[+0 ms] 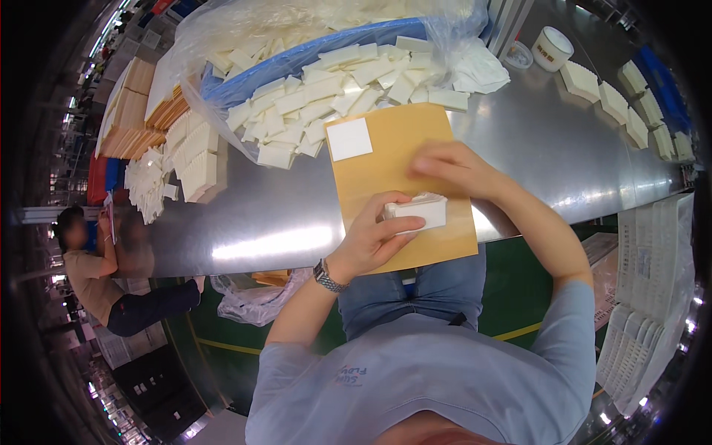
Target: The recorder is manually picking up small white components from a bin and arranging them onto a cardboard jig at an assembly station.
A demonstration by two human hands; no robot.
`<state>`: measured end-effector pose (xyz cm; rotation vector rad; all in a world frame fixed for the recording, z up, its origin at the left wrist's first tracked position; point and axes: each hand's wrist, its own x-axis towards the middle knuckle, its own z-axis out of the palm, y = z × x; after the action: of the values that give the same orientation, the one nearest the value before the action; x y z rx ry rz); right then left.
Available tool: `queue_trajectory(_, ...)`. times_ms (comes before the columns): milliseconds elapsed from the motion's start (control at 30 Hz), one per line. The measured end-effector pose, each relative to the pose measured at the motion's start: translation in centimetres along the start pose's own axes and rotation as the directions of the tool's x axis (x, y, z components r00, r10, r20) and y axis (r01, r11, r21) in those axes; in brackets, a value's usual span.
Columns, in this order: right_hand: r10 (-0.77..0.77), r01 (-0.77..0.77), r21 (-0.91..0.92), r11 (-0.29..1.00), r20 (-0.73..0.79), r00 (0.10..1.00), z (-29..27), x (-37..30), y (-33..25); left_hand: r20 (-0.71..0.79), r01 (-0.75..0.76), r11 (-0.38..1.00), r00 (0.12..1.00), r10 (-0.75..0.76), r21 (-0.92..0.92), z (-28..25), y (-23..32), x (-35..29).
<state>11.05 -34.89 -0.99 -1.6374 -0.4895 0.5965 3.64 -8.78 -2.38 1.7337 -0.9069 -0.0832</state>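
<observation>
Your left hand (375,236) clamps the white stack (432,213) over the tan envelope (397,159), while your right hand (454,166) is apart from it, too blurred to tell whether it holds anything, and a loosened left grip could spill the stack toward your lap (371,300), since the envelope overhangs the metal table (278,211).

Metal table (282,211) — white pieces (324,89), tan sheet (404,148)

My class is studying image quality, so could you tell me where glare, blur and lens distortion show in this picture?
In the head view, bright glare streaks the metal table, left of the left hand; in the head view, the right hand looks blurred, the left sharper; in the head view, the table's front edge curves and the corners go black.
</observation>
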Motion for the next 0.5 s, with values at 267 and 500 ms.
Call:
queue_trajectory(267,-0.561,0.417,-0.679,0.604,0.009,0.828,1.7,11.6,0.9,0.008,0.019,1.000,1.000,-0.019,-0.022,0.1,-0.3,0.1)
queue_trajectory(500,0.066,0.144,0.227,0.963,-0.720,0.691,-0.7,10.2,-0.1,-0.043,-0.042,0.999,0.998,0.041,-0.020,0.6,-0.2,0.3)
